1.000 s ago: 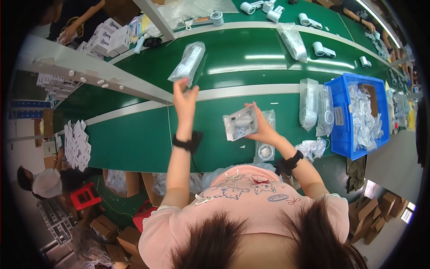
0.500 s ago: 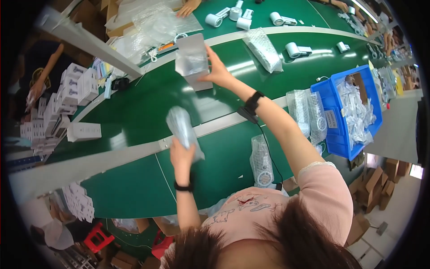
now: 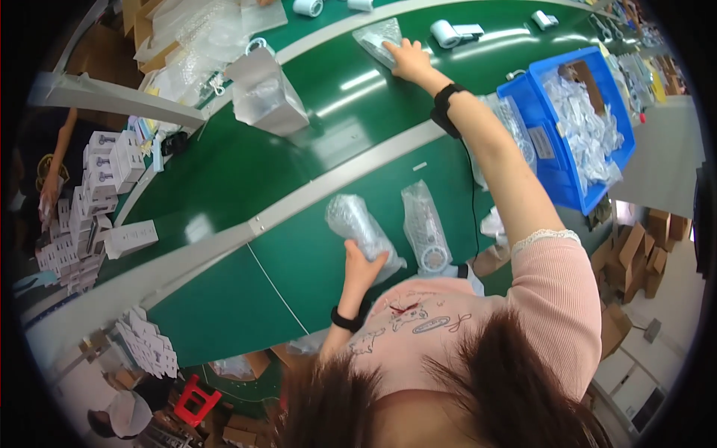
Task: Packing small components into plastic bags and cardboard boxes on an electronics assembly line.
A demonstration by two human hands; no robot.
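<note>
At the far left of the frame, stacked white boxes [image 3: 112, 160] rise beside the green upper surface [image 3: 216, 153], with a white carton [image 3: 133, 239] lying just below them. Lower left, a fanned pile of white folded papers [image 3: 147, 342] lies at the end of the near green table [image 3: 205, 299]. Upper left of centre stands an open carton [image 3: 291, 108], tilted in the view, its mouth toward the upper left and clear plastic inside.

Near the middle, the first bubble-wrapped pouch [image 3: 354, 218] is over the near table, its long axis running from upper left to lower right. The left hand [image 3: 360, 270] is at its lower half, thumb set apart from the forefinger — whether the fingers press on the wrap I cannot tell.

At top centre, the second bubble-wrapped pouch [image 3: 377, 33] lies on the upper surface, directly left of the right hand [image 3: 412, 60], its long axis seeming to slope down to the right, under the fingers. That hand is far the nearer one; its fingers are spread over the pouch's right side, and no pinch shows.

Right of the left hand, a third wrapped pouch [image 3: 424, 220] lies lengthwise, nearly up and down the frame. A pale blue handheld device [image 3: 447, 33] lies just right of the right hand, and farther right sits a blue bin [image 3: 539, 160] of bagged parts.
</note>
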